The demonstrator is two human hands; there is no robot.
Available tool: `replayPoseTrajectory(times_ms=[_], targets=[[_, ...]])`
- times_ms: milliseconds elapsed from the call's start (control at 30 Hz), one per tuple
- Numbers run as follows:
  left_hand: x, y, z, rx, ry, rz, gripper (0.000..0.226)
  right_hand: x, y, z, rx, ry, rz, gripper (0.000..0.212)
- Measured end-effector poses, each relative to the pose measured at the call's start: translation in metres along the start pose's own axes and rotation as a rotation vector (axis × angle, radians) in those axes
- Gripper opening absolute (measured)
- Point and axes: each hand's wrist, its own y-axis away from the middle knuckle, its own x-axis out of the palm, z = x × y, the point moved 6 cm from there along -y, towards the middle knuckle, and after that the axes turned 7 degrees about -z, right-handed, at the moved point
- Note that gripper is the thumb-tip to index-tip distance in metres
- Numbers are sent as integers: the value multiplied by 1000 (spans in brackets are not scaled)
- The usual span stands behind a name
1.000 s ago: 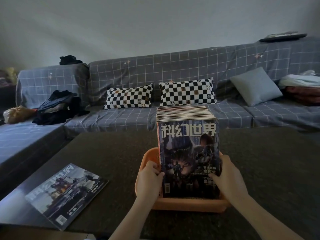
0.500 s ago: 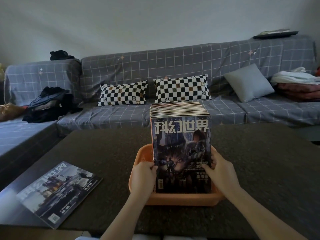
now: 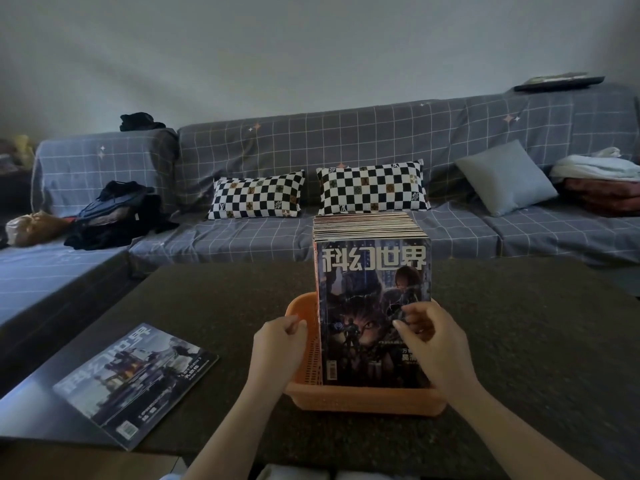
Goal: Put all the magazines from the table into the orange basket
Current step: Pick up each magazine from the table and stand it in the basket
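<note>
The table (image 3: 519, 323) holds the orange basket (image 3: 363, 400), where a thick stack (image 3: 372, 306) of magazines stands upright, nearly filling it. By the look of it most of the job is done: one last magazine (image 3: 135, 386) lies flat near the table's left front corner, well apart from both hands. The left hand (image 3: 277, 344) grips the basket's left rim; the right hand (image 3: 433, 341) rests, fingers curled, on the front cover, though whether it actually pinches it I cannot tell.
</note>
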Motion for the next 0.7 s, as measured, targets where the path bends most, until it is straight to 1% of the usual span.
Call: replayPoseTrajectory(times_ms=[67,133,200,300,400,500,567,700], targets=[[-10,-1,3,-4,48,-18,18,12,2,17,-28,-49,76,14],[-21,-3,10,-30,113,-33,13,29,4,33,-21,-114,148,13],[-35,-4,19,-37,137,-52,18,48,6,51,-46,-138,182,13],[-60,-7,39,-32,134,-116,31,84,10,74,-79,-161,263,14],[-84,-8,62,-39,123,-179,33,122,16,93,-107,-174,336,16],[-107,-8,89,-81,109,-230,32,166,24,107,-111,-204,426,17],[-120,-9,111,-116,92,-276,30,200,30,111,-86,-193,531,20],[-136,-9,156,-212,80,-354,30,265,35,113,-64,-50,705,27]])
